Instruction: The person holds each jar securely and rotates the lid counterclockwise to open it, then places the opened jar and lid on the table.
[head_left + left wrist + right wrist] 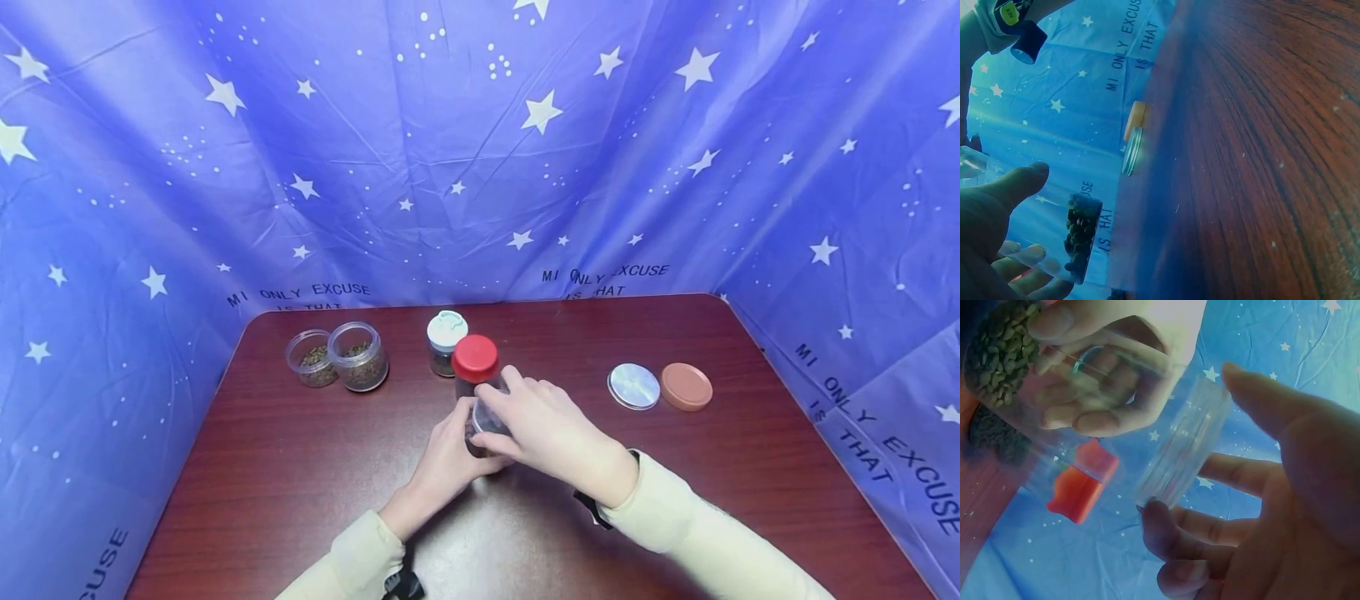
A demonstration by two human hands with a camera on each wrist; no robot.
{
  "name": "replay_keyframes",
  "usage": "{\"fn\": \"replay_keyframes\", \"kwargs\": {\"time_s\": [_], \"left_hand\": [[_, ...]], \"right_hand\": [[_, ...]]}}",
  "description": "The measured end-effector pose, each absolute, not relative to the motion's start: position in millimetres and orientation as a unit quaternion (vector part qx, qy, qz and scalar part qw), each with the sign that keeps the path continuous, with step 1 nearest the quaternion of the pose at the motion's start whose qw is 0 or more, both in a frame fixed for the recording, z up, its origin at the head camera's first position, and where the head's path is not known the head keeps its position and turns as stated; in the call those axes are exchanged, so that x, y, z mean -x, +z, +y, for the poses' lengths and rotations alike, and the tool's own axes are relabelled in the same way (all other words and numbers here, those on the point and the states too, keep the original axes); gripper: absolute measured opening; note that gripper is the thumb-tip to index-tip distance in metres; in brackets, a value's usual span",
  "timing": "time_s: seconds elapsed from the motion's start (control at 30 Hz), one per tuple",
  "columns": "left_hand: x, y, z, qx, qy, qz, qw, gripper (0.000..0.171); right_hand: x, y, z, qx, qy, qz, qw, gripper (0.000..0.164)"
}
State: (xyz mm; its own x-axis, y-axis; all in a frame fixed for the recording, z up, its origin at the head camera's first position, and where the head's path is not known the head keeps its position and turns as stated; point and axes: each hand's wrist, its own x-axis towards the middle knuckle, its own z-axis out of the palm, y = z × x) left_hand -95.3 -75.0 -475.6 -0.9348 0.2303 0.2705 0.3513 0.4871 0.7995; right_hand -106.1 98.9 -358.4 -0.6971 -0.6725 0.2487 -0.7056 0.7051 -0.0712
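My left hand (438, 467) grips a clear jar (1082, 240) near the middle of the table. Dark bean-like pieces fill only its bottom part. At the mouth of the jar, my right hand (551, 429) pinches a clear ridged lid (1186, 440) between thumb and fingers. Whether the lid is seated on the rim or just apart from it, I cannot tell. Just behind the hands stands a red-capped jar (476, 358), its lower part hidden by them. A white-capped jar (447, 331) stands close behind that one.
Two open clear containers, a shallow one (300, 346) and a taller jar (358, 354), hold small pieces at the back left. On the right lie a silver lid (634, 387) and an orange-brown lid (686, 387). A star-patterned blue curtain (420, 150) surrounds the reddish-brown table (285, 467).
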Motion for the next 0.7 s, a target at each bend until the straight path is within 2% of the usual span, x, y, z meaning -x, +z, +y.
{"fn": "replay_keyframes", "kwargs": {"time_s": [0.3,0.7], "left_hand": [[93,-476,-75,0.168,-0.468,-0.865,0.063,0.07],[92,-478,-76,0.18,-0.474,-0.86,0.066,0.074]], "right_hand": [[108,-354,102,-0.418,0.066,-0.902,0.083,0.038],[107,-344,107,-0.476,0.059,-0.875,0.069,0.052]]}}
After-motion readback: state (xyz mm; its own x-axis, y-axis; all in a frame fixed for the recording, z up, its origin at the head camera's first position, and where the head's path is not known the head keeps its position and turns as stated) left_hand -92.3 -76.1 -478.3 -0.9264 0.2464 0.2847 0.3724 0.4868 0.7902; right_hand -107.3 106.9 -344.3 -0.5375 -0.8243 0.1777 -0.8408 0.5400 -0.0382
